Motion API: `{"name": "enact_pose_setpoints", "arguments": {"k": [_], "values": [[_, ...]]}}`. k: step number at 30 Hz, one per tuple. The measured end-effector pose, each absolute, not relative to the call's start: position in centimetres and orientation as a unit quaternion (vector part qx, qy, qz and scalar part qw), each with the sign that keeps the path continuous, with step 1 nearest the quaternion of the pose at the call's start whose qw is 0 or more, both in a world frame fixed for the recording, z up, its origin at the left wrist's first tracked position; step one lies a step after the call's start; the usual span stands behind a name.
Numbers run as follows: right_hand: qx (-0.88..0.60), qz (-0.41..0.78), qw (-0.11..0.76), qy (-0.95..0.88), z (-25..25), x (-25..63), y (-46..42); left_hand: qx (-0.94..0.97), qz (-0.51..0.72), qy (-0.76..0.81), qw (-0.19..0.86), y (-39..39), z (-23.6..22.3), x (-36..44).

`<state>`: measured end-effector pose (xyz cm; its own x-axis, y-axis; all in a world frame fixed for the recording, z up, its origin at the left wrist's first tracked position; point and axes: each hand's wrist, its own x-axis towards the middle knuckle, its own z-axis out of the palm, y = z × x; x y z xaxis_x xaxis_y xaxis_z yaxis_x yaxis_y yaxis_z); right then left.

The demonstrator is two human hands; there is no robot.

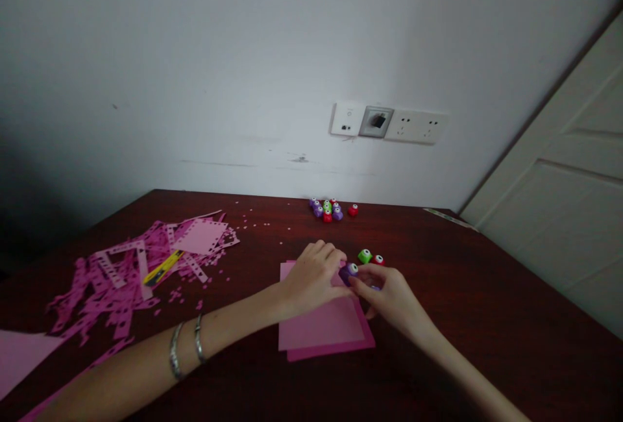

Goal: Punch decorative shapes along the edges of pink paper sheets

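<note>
Pink paper sheets (324, 330), a lighter one over a darker one, lie on the table in front of me. At their upper right edge is a purple craft paper punch (346, 272) with a white round button. My right hand (387, 292) is closed around this punch from the right. My left hand (314, 282) rests over the sheets, its fingers curled and gripping the paper beside the punch. The fingertips are partly hidden. Just beyond my right hand sit a green punch (365, 256) and a red punch (379, 260). Another purple piece shows partly under my right hand.
Several punches (327, 208) cluster near the wall, with a red punch (353, 210) beside them. Punched pink paper strips (121, 279) are heaped on the left, under a yellow utility knife (164, 268). Wall sockets (416, 126) are above the dark table (467, 305).
</note>
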<state>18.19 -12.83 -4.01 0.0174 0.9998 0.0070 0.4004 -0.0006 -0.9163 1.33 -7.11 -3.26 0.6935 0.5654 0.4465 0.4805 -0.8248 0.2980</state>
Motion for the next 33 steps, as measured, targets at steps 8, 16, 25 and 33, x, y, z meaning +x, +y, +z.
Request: {"name": "enact_pose_setpoints", "arguments": {"k": [8, 16, 25, 33], "values": [[-0.582, 0.382, 0.361, -0.621, -5.7, 19.3, -12.5, 0.916, 0.055, 0.377, 0.122, -3.0, -2.1, -1.9], [-0.619, 0.331, 0.359, -0.615, -6.1, 21.1, -11.5, 0.905, -0.012, 0.417, 0.079, -2.2, -3.6, -2.0], [-0.634, 0.258, 0.312, -0.659, -5.9, 21.9, -11.6, 0.906, -0.037, 0.412, 0.093, -1.6, -3.6, -2.6], [-0.622, 0.255, 0.276, -0.687, -5.5, 21.9, -12.4, 0.899, -0.018, 0.413, 0.143, -1.0, -4.0, -2.7]]}}
